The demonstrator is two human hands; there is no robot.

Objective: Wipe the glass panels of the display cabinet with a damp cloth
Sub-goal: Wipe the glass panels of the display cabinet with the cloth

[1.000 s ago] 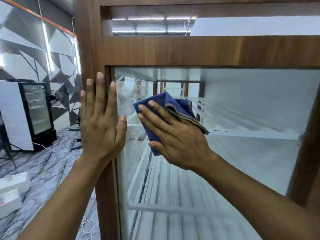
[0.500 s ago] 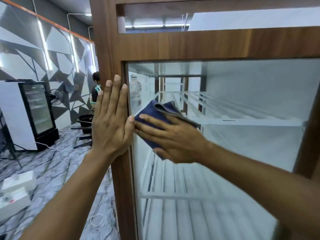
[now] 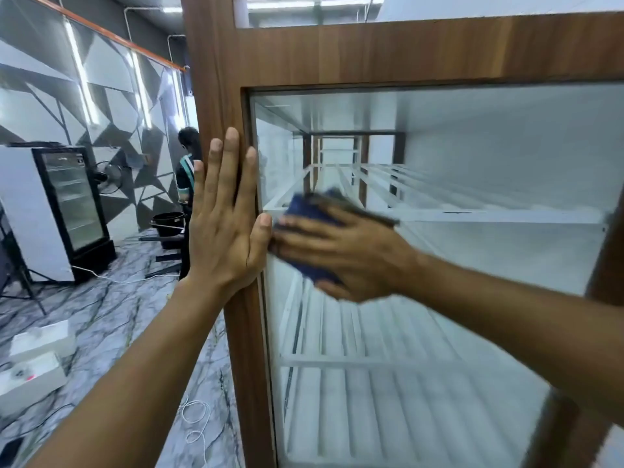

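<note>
Left hand [image 3: 223,231] lies flat, fingers straight, on the cabinet frame [image 3: 216,79]; right hand [image 3: 347,255] (blurred) presses the cloth [image 3: 304,208] to the glass [image 3: 472,157], seemingly flat-fingered.

Left hand [image 3: 224,228] on frame post [image 3: 216,79], left of glass panel [image 3: 439,332]; right hand [image 3: 351,251] over cloth [image 3: 310,211] on panel

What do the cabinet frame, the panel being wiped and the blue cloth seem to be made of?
Cabinet frame: probably wood or wood-look laminate; brown grain streaks, matte.
Panel: glass, clear and smooth; shelves show through it.
Blue cloth: soft fabric, perhaps microfibre; it folds under the right hand, though blurred.
</note>
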